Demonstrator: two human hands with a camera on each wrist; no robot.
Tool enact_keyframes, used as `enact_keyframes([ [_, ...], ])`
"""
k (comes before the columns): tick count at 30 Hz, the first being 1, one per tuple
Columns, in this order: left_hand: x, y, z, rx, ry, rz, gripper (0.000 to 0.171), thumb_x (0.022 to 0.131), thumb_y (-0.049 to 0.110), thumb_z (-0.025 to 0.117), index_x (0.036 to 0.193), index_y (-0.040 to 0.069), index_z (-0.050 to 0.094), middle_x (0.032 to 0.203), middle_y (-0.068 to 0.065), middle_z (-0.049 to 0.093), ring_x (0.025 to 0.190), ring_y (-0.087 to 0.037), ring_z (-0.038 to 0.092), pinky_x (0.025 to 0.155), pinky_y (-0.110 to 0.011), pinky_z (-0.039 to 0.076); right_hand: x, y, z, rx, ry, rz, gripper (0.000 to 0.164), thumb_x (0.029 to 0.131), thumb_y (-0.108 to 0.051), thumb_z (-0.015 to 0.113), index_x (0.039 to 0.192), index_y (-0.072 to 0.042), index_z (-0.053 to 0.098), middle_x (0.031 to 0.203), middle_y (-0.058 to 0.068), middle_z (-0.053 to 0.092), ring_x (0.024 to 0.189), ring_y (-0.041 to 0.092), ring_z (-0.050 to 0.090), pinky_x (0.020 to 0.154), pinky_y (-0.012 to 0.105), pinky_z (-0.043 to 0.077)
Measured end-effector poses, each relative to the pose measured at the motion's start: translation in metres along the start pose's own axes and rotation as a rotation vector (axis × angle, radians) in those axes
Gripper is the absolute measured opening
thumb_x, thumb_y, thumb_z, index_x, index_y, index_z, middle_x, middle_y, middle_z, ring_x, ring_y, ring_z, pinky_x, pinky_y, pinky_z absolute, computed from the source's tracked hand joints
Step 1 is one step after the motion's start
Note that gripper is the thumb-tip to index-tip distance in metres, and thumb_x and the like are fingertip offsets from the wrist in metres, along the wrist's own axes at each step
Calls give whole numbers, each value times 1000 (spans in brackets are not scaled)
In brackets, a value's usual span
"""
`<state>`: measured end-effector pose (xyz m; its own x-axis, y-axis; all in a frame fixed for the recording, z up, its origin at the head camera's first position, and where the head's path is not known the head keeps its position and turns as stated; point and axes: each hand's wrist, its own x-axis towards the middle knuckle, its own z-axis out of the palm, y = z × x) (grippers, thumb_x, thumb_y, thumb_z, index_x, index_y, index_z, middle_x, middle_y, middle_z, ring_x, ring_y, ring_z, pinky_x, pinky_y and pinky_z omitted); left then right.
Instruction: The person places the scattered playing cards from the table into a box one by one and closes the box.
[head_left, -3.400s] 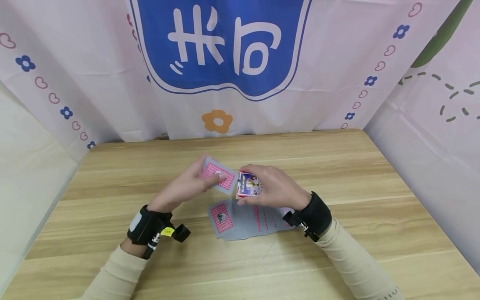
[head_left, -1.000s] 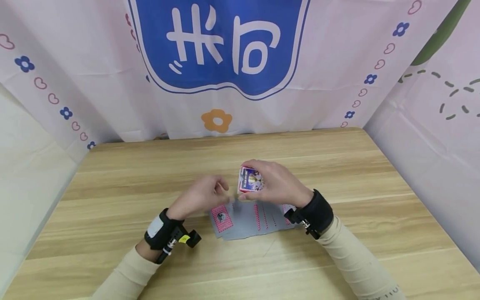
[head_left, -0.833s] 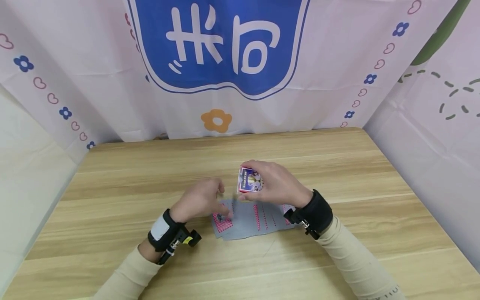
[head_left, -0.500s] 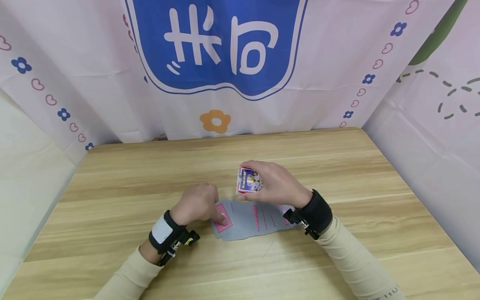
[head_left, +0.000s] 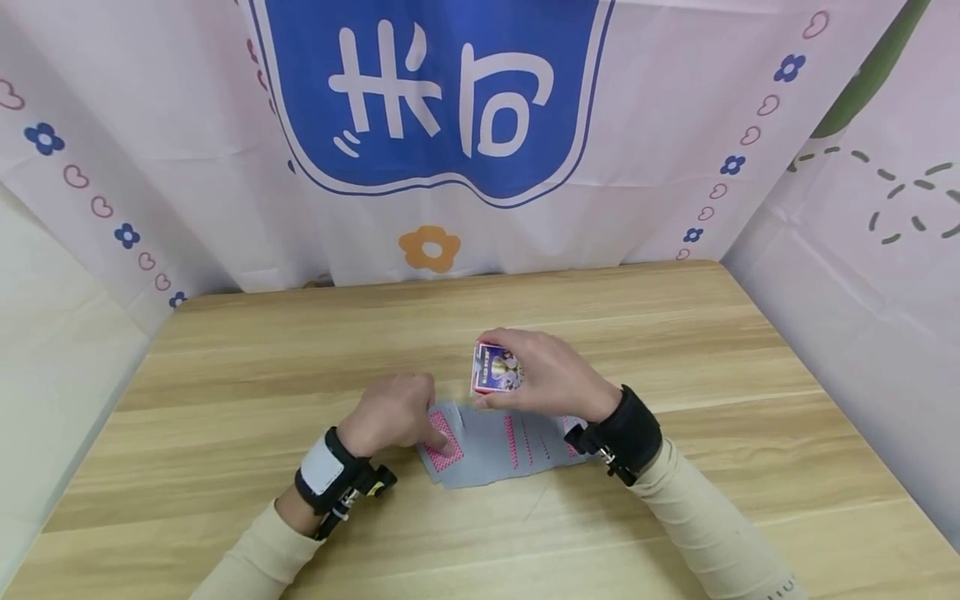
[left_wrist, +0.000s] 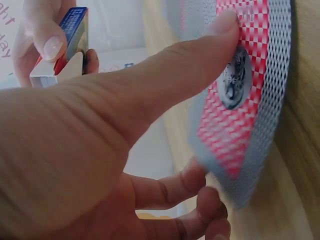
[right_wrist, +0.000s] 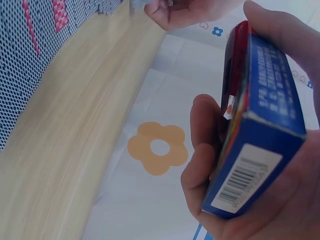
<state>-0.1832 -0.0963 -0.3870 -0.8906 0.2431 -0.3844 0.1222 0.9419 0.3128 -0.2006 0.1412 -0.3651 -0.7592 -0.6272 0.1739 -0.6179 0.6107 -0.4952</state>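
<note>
My left hand point(head_left: 390, 414) is at the left end of a spread row of playing cards point(head_left: 486, 454) lying face down, with grey borders and pink checked backs. It pinches the end playing card point(left_wrist: 225, 136): the thumb lies across its back beside an oval picture, and the fingers curl at its edge. Above the row, my right hand point(head_left: 553, 377) holds a small card box point(head_left: 495, 369) between thumb and fingers. The right wrist view shows the box's blue side and barcode point(right_wrist: 245, 177). A pale flap sticks out at its end in the left wrist view.
The wooden table point(head_left: 300, 342) runs back to a white cloth point(head_left: 202, 200) with a blue emblem point(head_left: 442, 92) and an orange flower point(head_left: 430, 248). Pale cloth walls stand at both sides.
Earlier my left hand held a card beside the box; that card is out of sight now. The left hand came down to the row's left end and took the end card, which has turned slightly.
</note>
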Motion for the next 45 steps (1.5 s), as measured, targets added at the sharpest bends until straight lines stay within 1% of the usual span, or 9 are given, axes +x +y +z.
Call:
enact_keyframes([
  [7, 0, 0, 3, 19, 39, 12, 57, 65, 44, 101, 65, 12, 53, 60, 3, 42, 56, -14, 42, 51, -28, 25, 0, 2, 2, 5, -10, 1, 81, 81, -47, 90, 145, -9, 58, 113, 1, 71, 88, 11, 62, 77, 25, 54],
  [15, -4, 3, 2, 103, 96, 24, 60, 61, 50, 101, 79, 9, 60, 77, -5, 57, 78, -24, 53, 61, -33, 38, 0, 1, 2, -6, -14, 8, 81, 80, -47, 90, 144, -10, 58, 115, 1, 71, 90, 11, 63, 79, 26, 55],
  [19, -6, 2, 1, 84, 84, 64, 55, 66, 44, 100, 82, 9, 61, 76, -4, 57, 75, -23, 53, 60, -32, 38, 1, 0, 2, -1, -18, 6, 81, 80, -48, 91, 144, -10, 58, 115, 1, 71, 89, 10, 62, 78, 26, 55],
  [25, -8, -5, -8, -164, -116, 228, 22, 93, 20, 81, 99, 10, 63, 80, -3, 57, 71, -16, 53, 60, -29, 40, 1, -1, 2, 9, -23, 1, 81, 81, -48, 90, 144, -9, 58, 114, -1, 71, 87, 9, 61, 76, 24, 54],
  [28, -10, -10, -16, -313, -151, 286, 16, 100, 16, 72, 107, 8, 60, 85, -3, 58, 75, -16, 54, 64, -29, 44, 1, -1, 3, 6, -20, 0, 81, 81, -49, 90, 144, -10, 58, 115, 0, 71, 86, 8, 61, 76, 24, 53],
  [31, -11, -14, -25, -439, -89, 285, 17, 103, 15, 65, 113, 5, 55, 88, -5, 57, 79, -18, 54, 68, -30, 46, 0, 0, 3, 5, -18, 0, 81, 81, -49, 89, 145, -10, 58, 115, 0, 71, 86, 8, 61, 76, 23, 53],
  [37, -13, -16, -36, -641, 92, 189, 26, 107, 19, 59, 126, 4, 49, 108, -11, 66, 94, -21, 60, 79, -32, 49, 0, -2, 3, 7, -17, 2, 80, 81, -48, 90, 144, -10, 58, 113, 0, 71, 85, 9, 61, 74, 22, 53],
  [41, -14, -14, -39, -760, 110, 158, 31, 107, 24, 60, 129, 6, 48, 106, -11, 64, 93, -23, 57, 78, -31, 48, -1, -3, 2, 12, -14, 0, 79, 81, -47, 90, 143, -10, 59, 111, 0, 71, 84, 9, 61, 72, 22, 52],
  [45, -15, -13, -39, -805, 108, 165, 32, 107, 26, 62, 127, 7, 48, 104, -11, 63, 91, -24, 56, 79, -32, 48, 0, -3, 2, 15, -15, -2, 78, 81, -47, 90, 142, -10, 59, 109, -1, 70, 83, 8, 60, 70, 21, 52],
])
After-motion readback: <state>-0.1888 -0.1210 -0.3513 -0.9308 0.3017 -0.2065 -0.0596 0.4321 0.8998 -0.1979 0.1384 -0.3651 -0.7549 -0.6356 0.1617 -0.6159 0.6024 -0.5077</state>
